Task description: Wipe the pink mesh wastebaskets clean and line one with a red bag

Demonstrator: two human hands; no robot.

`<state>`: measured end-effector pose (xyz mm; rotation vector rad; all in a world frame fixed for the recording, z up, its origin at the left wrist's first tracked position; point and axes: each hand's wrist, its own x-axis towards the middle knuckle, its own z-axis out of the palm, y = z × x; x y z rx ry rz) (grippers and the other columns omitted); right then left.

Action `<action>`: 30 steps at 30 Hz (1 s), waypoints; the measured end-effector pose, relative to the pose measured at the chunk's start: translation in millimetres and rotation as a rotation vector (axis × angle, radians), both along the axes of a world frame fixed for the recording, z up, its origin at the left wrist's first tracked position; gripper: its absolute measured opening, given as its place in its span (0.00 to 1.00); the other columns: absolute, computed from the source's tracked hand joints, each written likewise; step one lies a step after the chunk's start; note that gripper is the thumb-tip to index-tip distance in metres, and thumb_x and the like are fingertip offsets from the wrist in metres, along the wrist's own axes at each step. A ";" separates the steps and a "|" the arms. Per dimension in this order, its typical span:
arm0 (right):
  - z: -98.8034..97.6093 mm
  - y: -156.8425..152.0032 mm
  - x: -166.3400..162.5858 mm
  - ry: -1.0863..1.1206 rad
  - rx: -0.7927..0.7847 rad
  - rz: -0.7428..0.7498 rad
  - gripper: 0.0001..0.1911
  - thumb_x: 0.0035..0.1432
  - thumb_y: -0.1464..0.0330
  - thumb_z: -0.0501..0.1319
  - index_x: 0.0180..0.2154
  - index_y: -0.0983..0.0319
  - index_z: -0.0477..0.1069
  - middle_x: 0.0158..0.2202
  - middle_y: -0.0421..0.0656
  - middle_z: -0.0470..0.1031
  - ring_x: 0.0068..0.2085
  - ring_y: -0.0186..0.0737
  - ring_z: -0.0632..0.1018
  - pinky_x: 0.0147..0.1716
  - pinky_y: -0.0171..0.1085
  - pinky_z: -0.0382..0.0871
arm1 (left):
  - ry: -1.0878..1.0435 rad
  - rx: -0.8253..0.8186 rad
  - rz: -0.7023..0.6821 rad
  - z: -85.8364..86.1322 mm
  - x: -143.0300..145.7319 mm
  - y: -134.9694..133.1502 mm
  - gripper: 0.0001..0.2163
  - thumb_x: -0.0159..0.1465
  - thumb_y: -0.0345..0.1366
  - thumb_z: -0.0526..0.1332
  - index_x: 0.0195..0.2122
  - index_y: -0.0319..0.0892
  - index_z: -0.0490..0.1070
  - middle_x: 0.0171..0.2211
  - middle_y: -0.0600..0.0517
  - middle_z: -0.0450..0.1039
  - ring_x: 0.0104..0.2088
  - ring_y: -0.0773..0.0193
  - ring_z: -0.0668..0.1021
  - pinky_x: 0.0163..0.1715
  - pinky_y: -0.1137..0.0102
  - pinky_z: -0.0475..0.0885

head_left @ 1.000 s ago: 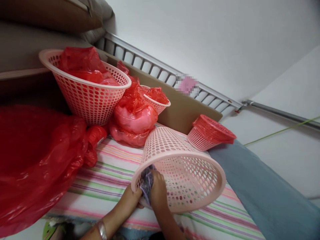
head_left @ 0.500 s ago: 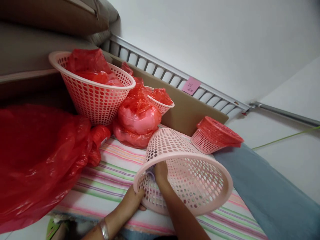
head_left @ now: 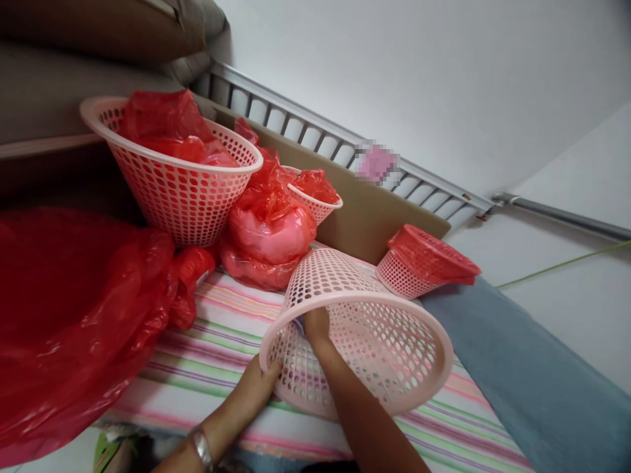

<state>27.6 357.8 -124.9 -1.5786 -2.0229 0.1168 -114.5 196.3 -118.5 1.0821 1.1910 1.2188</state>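
Observation:
A pale pink plastic basket [head_left: 355,299] with a lattice of holes lies tilted on its side, its mouth facing me. My left hand [head_left: 263,380] grips the rim at the lower left, with the thumb over the edge and the other fingers mostly hidden behind it. Inside the basket, my right hand [head_left: 316,323] is closed against the left inner wall. A bit of bluish-purple cloth [head_left: 300,324] shows beside its fingers; most of the cloth is hidden by the hand.
A striped sheet [head_left: 231,322] lies beneath. Left are a large red plastic bag [head_left: 79,315] and a pink basket [head_left: 172,184] holding red plastic. Behind sit a tied red bag [head_left: 271,236], a small basket [head_left: 323,209] and a red-lined basket [head_left: 407,279]. A metal railing [head_left: 286,118] runs behind.
The whole view has shifted slightly, with things appearing a little farther left. My right hand has moved a little along the inner wall, and less of the cloth shows. My left hand keeps the rim.

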 end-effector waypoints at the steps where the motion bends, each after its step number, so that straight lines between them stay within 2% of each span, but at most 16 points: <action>1: 1.2 -9.0 -0.6 -0.024 0.004 0.003 0.16 0.54 0.76 0.52 0.43 0.63 0.72 0.41 0.50 0.75 0.46 0.46 0.73 0.46 0.42 0.64 | -0.007 -0.001 0.000 -2.6 0.5 0.5 0.22 0.58 0.42 0.55 0.51 0.35 0.70 0.55 0.42 0.71 0.58 0.48 0.68 0.59 0.56 0.61; 6: -5.2 -84.0 6.1 -0.092 0.047 0.137 0.21 0.46 0.81 0.51 0.41 0.63 0.72 0.40 0.48 0.74 0.43 0.46 0.73 0.45 0.43 0.65 | -0.084 0.013 0.020 -12.2 3.9 2.5 0.22 0.59 0.44 0.56 0.52 0.38 0.70 0.52 0.44 0.74 0.57 0.48 0.70 0.60 0.54 0.59; 9: -14.9 -133.6 22.1 -0.070 0.105 0.279 0.25 0.44 0.79 0.52 0.45 0.60 0.69 0.44 0.46 0.73 0.47 0.46 0.71 0.49 0.45 0.63 | -0.095 0.102 0.034 -11.9 3.5 2.9 0.22 0.60 0.43 0.56 0.53 0.38 0.69 0.55 0.43 0.71 0.60 0.51 0.67 0.63 0.57 0.54; 12: -19.4 -155.4 38.0 -0.092 0.138 0.410 0.30 0.43 0.78 0.53 0.51 0.58 0.66 0.49 0.45 0.71 0.51 0.46 0.69 0.52 0.46 0.61 | -0.098 0.116 0.010 -11.4 2.8 2.3 0.21 0.62 0.42 0.54 0.53 0.38 0.69 0.55 0.44 0.72 0.58 0.53 0.68 0.62 0.58 0.55; 14: -17.8 -147.3 41.2 -0.107 0.128 0.443 0.30 0.41 0.78 0.53 0.50 0.58 0.67 0.47 0.45 0.71 0.50 0.46 0.70 0.50 0.45 0.62 | -0.089 0.115 0.018 -12.2 3.1 1.8 0.20 0.62 0.42 0.53 0.52 0.37 0.70 0.54 0.44 0.72 0.58 0.52 0.69 0.61 0.58 0.57; 16: -13.7 -124.2 36.5 -0.112 0.105 0.414 0.26 0.42 0.79 0.53 0.46 0.60 0.69 0.44 0.46 0.73 0.47 0.46 0.71 0.47 0.44 0.64 | -0.072 0.108 0.014 -12.9 3.6 1.1 0.21 0.61 0.41 0.54 0.52 0.36 0.69 0.53 0.42 0.73 0.55 0.50 0.72 0.59 0.57 0.61; 19: -5.8 -76.1 20.5 -0.120 0.075 0.293 0.21 0.46 0.78 0.54 0.43 0.61 0.71 0.42 0.47 0.74 0.45 0.46 0.71 0.46 0.43 0.64 | -0.065 -0.064 -0.067 -10.2 4.1 -0.3 0.24 0.61 0.41 0.51 0.57 0.34 0.62 0.45 0.39 0.77 0.41 0.48 0.79 0.40 0.53 0.76; 21: -1.1 -43.7 9.3 -0.114 0.051 0.173 0.19 0.48 0.77 0.54 0.43 0.61 0.72 0.42 0.48 0.75 0.45 0.47 0.72 0.46 0.42 0.64 | -0.073 -0.176 -0.107 -6.1 4.6 -1.5 0.25 0.62 0.40 0.49 0.59 0.33 0.59 0.38 0.39 0.79 0.33 0.49 0.81 0.29 0.56 0.77; 23: 1.8 -15.7 1.0 -0.094 0.030 0.073 0.16 0.52 0.75 0.54 0.42 0.61 0.73 0.41 0.48 0.75 0.44 0.46 0.73 0.45 0.41 0.64 | -0.081 -0.193 -0.105 -1.8 5.7 -2.4 0.25 0.62 0.39 0.49 0.59 0.32 0.59 0.34 0.41 0.78 0.31 0.50 0.80 0.27 0.58 0.77; 25: 1.9 5.5 -3.8 -0.068 0.021 0.023 0.15 0.56 0.72 0.53 0.44 0.60 0.72 0.41 0.47 0.76 0.44 0.46 0.73 0.44 0.40 0.65 | -0.098 -0.187 -0.102 0.9 7.3 -3.0 0.26 0.62 0.40 0.50 0.59 0.32 0.58 0.35 0.40 0.78 0.31 0.51 0.80 0.27 0.59 0.77; 28: -2.0 22.7 -5.5 -0.051 0.012 -0.018 0.16 0.59 0.67 0.52 0.46 0.60 0.71 0.41 0.46 0.76 0.45 0.45 0.73 0.43 0.39 0.66 | -0.120 -0.188 -0.121 1.6 8.2 -3.4 0.27 0.62 0.41 0.51 0.59 0.32 0.58 0.40 0.39 0.77 0.33 0.51 0.80 0.28 0.59 0.77; 30: -4.5 26.6 -4.3 -0.058 -0.001 -0.043 0.15 0.59 0.67 0.52 0.45 0.61 0.72 0.40 0.47 0.76 0.44 0.45 0.74 0.42 0.39 0.66 | -0.119 -0.207 -0.135 1.4 5.9 -3.0 0.26 0.61 0.42 0.52 0.57 0.32 0.62 0.40 0.38 0.78 0.33 0.50 0.80 0.29 0.59 0.77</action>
